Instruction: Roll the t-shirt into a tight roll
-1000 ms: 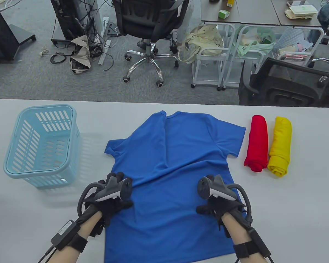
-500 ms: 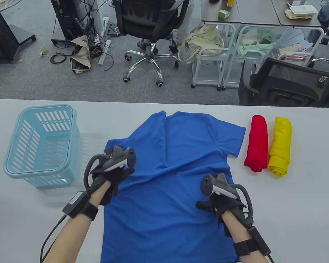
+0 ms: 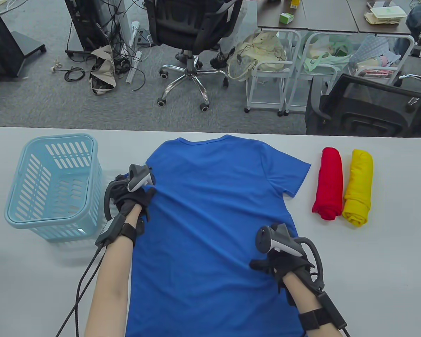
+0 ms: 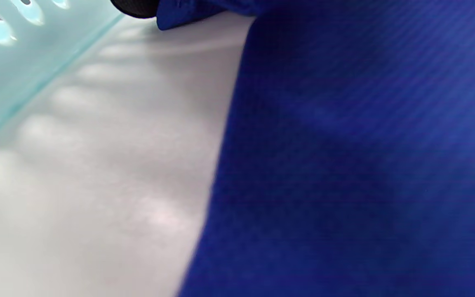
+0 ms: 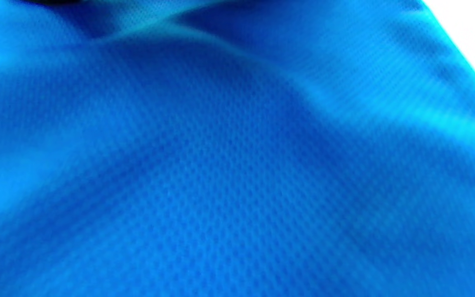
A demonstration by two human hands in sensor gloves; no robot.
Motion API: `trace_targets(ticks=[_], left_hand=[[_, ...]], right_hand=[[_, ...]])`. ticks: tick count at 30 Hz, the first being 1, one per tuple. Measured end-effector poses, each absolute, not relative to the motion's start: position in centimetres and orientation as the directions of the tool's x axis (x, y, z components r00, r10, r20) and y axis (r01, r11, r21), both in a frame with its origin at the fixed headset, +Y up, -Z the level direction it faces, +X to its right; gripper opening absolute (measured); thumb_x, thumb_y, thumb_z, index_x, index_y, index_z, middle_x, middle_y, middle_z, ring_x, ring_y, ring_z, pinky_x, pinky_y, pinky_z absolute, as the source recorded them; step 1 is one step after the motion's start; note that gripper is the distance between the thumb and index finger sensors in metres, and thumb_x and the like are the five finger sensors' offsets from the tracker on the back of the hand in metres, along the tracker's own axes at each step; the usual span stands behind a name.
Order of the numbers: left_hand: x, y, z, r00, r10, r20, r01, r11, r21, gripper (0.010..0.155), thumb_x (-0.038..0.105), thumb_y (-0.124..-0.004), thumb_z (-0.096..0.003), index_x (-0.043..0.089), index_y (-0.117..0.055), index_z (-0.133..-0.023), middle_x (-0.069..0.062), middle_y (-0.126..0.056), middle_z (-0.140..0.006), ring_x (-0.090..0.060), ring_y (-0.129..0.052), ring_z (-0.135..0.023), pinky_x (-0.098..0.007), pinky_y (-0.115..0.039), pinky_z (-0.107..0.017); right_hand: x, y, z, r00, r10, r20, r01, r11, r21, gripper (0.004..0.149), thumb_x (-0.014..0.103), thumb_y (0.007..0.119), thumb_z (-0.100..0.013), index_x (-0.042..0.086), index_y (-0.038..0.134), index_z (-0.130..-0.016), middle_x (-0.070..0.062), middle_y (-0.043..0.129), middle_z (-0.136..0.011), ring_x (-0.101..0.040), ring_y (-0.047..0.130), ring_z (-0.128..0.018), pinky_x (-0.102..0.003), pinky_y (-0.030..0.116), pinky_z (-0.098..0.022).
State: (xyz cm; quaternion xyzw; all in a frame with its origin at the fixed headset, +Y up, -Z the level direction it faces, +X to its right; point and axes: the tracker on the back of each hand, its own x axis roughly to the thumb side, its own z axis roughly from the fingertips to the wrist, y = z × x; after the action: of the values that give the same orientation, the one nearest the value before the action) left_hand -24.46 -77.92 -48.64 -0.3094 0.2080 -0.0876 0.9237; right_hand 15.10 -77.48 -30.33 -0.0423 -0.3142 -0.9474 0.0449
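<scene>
The blue t-shirt [image 3: 214, 217] lies spread flat in the middle of the tabletop [image 3: 372, 263], collar toward the far edge, its hem running off the near edge of the table view. It looks smoothed out but not yet rolled — not even folded narrow.

The left hand [image 3: 131, 200] sits at the shirt's left edge where the left sleeve should be; the sleeve is hidden under it, and the left wrist view shows only a small bunched bit of blue cloth beside a dark fingertip at the top edge. Whether the fingers pinch that cloth or only press on it, I cannot tell. The right hand [image 3: 284, 261] rests on the shirt's lower right side; its fingers are hidden beneath the palm and tracker, so their state is unclear too.

From here the main risk, as I judge it, is a loose or crooked roll: if the left sleeve stays crumpled underneath, it will make a lump, and thin slippery fabric like this tends to creep sideways unless both hands keep even tension. A roll started unevenly would cone out at one end.

The light blue basket [image 3: 52, 186] stands near the left hand — a wide elbow movement could knock it. The red roll [image 3: 328, 184] and yellow roll [image 3: 358, 187] lie just beside the right sleeve, so a sleeve swung over carelessly might drag them.
</scene>
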Motion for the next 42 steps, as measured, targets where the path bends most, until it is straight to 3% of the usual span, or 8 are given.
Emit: trace_targets(ticks=[6,13,18,21,26,29,35,42], left_hand=[[-23.8,-77.1,-46.6,0.947,-0.216,-0.239,0.052,0.835,-0.548,0.085,0.068,-0.026,-0.0426,0.025,0.007,-0.108,-0.018,0.002,-0.118,-0.045,-0.020,-0.113,-0.059,-0.039,-0.083],[-22.0,-75.9,-38.4,0.978,-0.207,0.019,0.190,0.855,-0.482,0.084,0.069,-0.032,-0.0436,0.026,-0.007,-0.112,-0.014,-0.015,-0.122,-0.041,-0.034,-0.114,-0.057,-0.046,-0.082],[-22.1,-77.6,-32.8,0.959,-0.194,0.207,0.279,0.779,-0.561,0.084,0.069,-0.033,-0.0426,0.028,0.001,-0.108,-0.013,-0.001,-0.119,-0.043,-0.017,-0.113,-0.060,-0.039,-0.083],[-22.6,-78.2,-30.8,0.930,-0.261,0.257,0.366,0.710,-0.601,0.083,0.069,-0.026,-0.0414,0.028,0.011,-0.103,-0.012,0.008,-0.115,-0.042,-0.009,-0.111,-0.060,-0.034,-0.083],[-22.4,-75.3,-30.6,0.938,-0.260,0.231,0.343,0.800,-0.492,0.078,0.068,-0.037,-0.0447,0.034,-0.025,-0.114,-0.008,-0.027,-0.126,-0.036,-0.042,-0.117,-0.058,-0.045,-0.083],[-22.2,-74.9,-32.1,0.960,-0.211,0.183,0.274,0.838,-0.472,0.081,0.068,-0.035,-0.0443,0.033,-0.013,-0.114,-0.008,-0.017,-0.125,-0.037,-0.034,-0.117,-0.058,-0.043,-0.084],[-21.3,-78.4,-34.6,0.975,-0.177,0.136,0.224,0.755,-0.616,0.080,0.068,-0.033,-0.0438,0.033,0.003,-0.107,-0.009,0.003,-0.119,-0.041,-0.012,-0.113,-0.060,-0.035,-0.083],[-21.0,-76.5,-35.3,0.946,-0.267,0.186,0.325,0.775,-0.542,0.079,0.067,-0.037,-0.0443,0.035,-0.013,-0.112,-0.006,-0.021,-0.125,-0.035,-0.037,-0.117,-0.058,-0.045,-0.083]], right_hand=[[15.0,-77.6,-30.2,-0.991,-0.068,0.115,0.123,-0.795,0.594,0.095,0.069,0.050,-0.051,0.017,-0.002,-0.111,-0.022,-0.003,-0.114,-0.052,0.008,-0.106,-0.062,0.032,-0.074],[15.0,-77.7,-30.3,-0.991,-0.071,0.109,0.123,-0.795,0.594,0.094,0.069,0.049,-0.051,0.017,-0.001,-0.112,-0.022,-0.004,-0.114,-0.052,0.008,-0.106,-0.062,0.032,-0.074],[14.9,-77.5,-30.2,-0.990,-0.094,0.107,0.140,-0.802,0.581,0.090,0.067,0.050,-0.052,0.021,0.004,-0.113,-0.020,0.001,-0.116,-0.051,0.013,-0.108,-0.062,0.035,-0.074],[14.5,-76.8,-29.9,-0.985,-0.126,0.122,0.173,-0.807,0.564,0.089,0.066,0.055,-0.051,0.020,0.012,-0.115,-0.021,0.011,-0.117,-0.052,0.024,-0.108,-0.061,0.039,-0.073],[14.0,-74.6,-30.1,-0.984,-0.125,0.130,0.176,-0.823,0.541,0.081,0.063,0.060,-0.051,0.020,0.038,-0.116,-0.021,0.040,-0.119,-0.048,0.055,-0.106,-0.058,0.054,-0.070],[13.9,-73.2,-31.5,-0.992,-0.077,0.098,0.117,-0.839,0.531,0.076,0.060,0.062,-0.053,0.018,0.049,-0.115,-0.018,0.059,-0.115,-0.044,0.069,-0.101,-0.055,0.061,-0.067],[12.7,-73.3,-36.3,-0.993,0.013,0.119,0.054,-0.837,0.544,0.082,0.055,0.061,-0.056,0.021,0.018,-0.117,-0.018,0.012,-0.120,-0.049,0.021,-0.111,-0.060,0.037,-0.075],[12.6,-78.1,-39.6,-1.000,0.001,0.020,0.012,-0.778,0.629,0.085,0.062,0.047,-0.056,0.022,-0.007,-0.109,-0.015,-0.012,-0.111,-0.047,-0.006,-0.104,-0.062,0.022,-0.075]])
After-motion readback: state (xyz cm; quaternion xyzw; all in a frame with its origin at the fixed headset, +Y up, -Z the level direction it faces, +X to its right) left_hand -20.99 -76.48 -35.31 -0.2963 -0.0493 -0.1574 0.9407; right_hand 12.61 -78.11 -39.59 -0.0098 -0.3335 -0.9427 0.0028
